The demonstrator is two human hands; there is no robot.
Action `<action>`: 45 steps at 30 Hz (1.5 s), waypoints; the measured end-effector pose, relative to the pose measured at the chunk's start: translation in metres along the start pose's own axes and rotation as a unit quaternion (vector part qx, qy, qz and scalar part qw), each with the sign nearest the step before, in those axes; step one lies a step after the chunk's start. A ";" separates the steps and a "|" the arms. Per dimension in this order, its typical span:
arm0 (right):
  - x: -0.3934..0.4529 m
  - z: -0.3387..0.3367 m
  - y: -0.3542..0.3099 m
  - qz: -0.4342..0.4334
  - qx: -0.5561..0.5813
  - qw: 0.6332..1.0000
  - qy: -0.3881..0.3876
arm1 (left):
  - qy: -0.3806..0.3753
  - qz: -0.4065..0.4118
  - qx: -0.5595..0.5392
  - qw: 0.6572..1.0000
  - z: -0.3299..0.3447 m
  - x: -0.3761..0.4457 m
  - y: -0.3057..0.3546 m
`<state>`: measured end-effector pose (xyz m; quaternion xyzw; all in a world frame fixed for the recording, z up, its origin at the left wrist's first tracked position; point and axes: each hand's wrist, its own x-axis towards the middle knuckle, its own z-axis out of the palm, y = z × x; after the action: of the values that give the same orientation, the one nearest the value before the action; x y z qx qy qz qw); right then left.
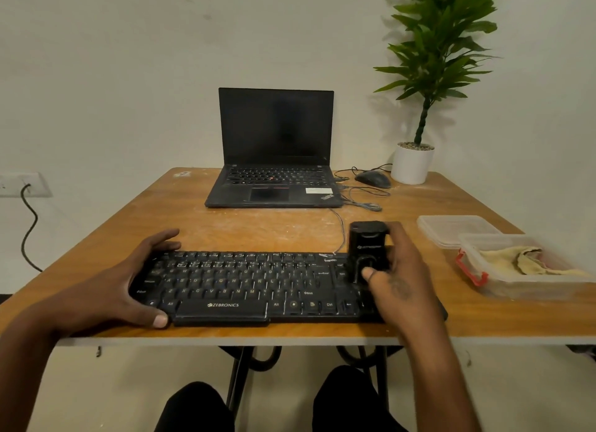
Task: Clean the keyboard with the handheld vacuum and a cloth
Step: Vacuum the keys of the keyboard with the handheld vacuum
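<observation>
Black plastic on worn wood: a keyboard (245,283) lies at the table's (225,228) near edge, the left hand (129,286) clasping its left end, thumb and fingers curled round it. The right hand (396,276) grips a small, upright handheld vacuum (367,251) over the right-hand keys; its nozzle is hidden. Rigid and apparently light, it suits this one-handed hold. The soft cloth (529,264) waits in a tub (503,286).

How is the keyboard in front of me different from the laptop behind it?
The keyboard lies flat at the near table edge, while the laptop stands open farther back with its dark screen upright. The left hand holds the keyboard's end and the right hand holds the handheld vacuum on its right side; nothing touches the laptop. Both are black and rest on the same wooden table.
</observation>
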<state>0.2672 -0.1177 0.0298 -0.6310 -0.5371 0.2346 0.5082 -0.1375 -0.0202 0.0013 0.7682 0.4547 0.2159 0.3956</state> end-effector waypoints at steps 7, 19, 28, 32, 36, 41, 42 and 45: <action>0.000 0.007 -0.003 0.017 0.050 0.998 -0.041 | -0.004 0.003 -0.007 1.000 0.000 -0.001 0.000; 0.003 0.020 0.000 -0.011 -0.021 0.999 -0.029 | 0.002 0.017 -0.010 1.000 -0.002 0.004 -0.008; 0.000 -0.021 0.004 0.010 0.015 1.000 0.022 | 0.005 0.010 -0.016 1.000 -0.002 0.006 -0.013; 0.002 0.009 0.002 -0.007 -0.008 1.000 -0.022 | 0.012 0.007 -0.025 1.000 -0.006 0.011 -0.024; 0.002 0.017 0.001 -0.015 -0.002 0.999 -0.046 | 0.003 0.008 -0.016 1.000 -0.011 0.016 -0.035; 0.003 -0.031 0.012 0.026 0.062 0.998 0.019 | 0.021 0.019 0.026 0.999 -0.014 0.025 -0.058; 0.003 -0.040 0.016 0.033 0.070 0.996 0.036 | 0.020 0.018 0.043 0.999 -0.015 0.027 -0.064; 0.001 -0.059 0.025 0.047 0.073 0.992 0.090 | 0.027 0.005 0.051 0.998 -0.018 0.033 -0.080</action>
<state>0.3282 -0.1377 0.0301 -0.6357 -0.4403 0.2392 0.5872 -0.1765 0.0378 -0.0535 0.7836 0.4714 0.2155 0.3426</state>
